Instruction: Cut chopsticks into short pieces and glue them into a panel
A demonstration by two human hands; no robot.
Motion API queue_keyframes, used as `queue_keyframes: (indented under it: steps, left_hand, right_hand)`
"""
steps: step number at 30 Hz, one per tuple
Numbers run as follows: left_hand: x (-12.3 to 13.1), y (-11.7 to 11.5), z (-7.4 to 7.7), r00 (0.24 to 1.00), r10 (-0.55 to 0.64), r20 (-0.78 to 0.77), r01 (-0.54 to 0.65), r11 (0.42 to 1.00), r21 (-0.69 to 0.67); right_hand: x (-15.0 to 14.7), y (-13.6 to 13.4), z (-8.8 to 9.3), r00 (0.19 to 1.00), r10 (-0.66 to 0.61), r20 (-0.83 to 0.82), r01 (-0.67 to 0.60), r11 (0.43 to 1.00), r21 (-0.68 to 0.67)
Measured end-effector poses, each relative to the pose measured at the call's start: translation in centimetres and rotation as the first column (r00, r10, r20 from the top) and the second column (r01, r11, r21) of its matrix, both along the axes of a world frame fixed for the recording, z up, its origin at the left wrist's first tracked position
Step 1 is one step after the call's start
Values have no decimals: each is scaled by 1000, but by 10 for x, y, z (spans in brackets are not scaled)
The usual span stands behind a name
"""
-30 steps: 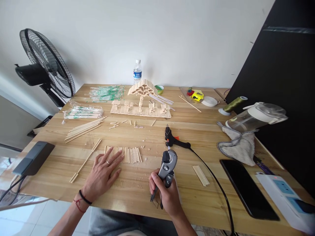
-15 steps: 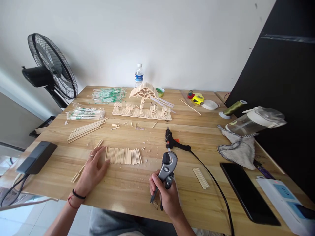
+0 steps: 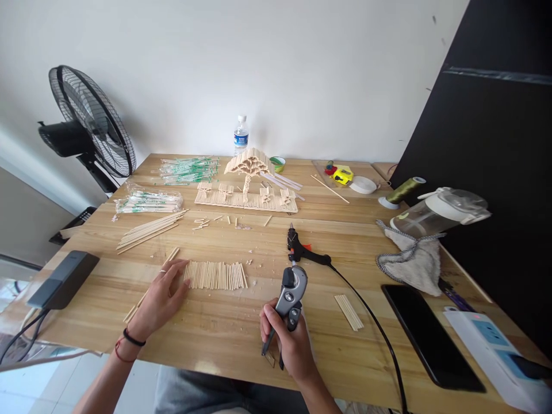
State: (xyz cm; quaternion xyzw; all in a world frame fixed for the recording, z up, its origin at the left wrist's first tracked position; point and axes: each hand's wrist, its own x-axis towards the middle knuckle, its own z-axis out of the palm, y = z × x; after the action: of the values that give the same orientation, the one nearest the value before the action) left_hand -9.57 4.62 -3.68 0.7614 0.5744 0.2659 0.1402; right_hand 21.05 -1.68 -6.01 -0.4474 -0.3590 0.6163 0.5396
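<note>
My left hand [image 3: 164, 293] rests on the table at the left end of a row of short wooden sticks [image 3: 215, 275]. Its thumb and fingertips are apart and touch that end of the row. Longer thin sticks [image 3: 137, 307] lie partly beneath this hand. In my right hand [image 3: 291, 345] is a grey and black pipe cutter [image 3: 287, 296], its curved head pointing up and away from me, with my fingers wrapped round the handles. Just beyond the cutter's head lies a black glue gun [image 3: 302, 248].
A stick-built model [image 3: 248, 192] with a roof stands at the back. Long sticks [image 3: 149, 230] and bagged sticks [image 3: 149, 200] lie left. On the right are short sticks [image 3: 349, 312], a phone [image 3: 431, 336], a power strip [image 3: 495, 356], a cloth [image 3: 414, 264] and the glue gun's cable [image 3: 379, 325].
The view has shifted slightly, so everything sits a little further left. My left hand stays at the row's end, and my right hand keeps the cutter in much the same place.
</note>
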Motion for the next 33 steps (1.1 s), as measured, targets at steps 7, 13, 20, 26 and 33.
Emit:
queue_keyframes:
  steps: [7, 13, 20, 26, 33]
  left_hand:
    - [-50, 18, 16, 955, 271, -124, -267, 963, 47]
    - [-103, 50, 19, 803, 504, -319, -512, 857, 66]
    - [-113, 57, 23, 803, 455, -384, -494, 870, -1]
    - [-112, 50, 34, 854, 460, -245, -479, 877, -24]
    - [2, -20, 35, 976, 198, 94, -187, 976, -111]
  right_hand:
    - [0, -1, -5, 1000, 5, -6, -5, 1000, 11]
    - [0, -1, -7, 1000, -6, -7, 6, 1000, 14]
    - [-2, 0, -7, 1000, -19, -9, 19, 1000, 19]
    - [-2, 0, -7, 999, -36, -18, 36, 999, -1]
    - [-16, -1, 6, 995, -57, 77, 55, 998, 26]
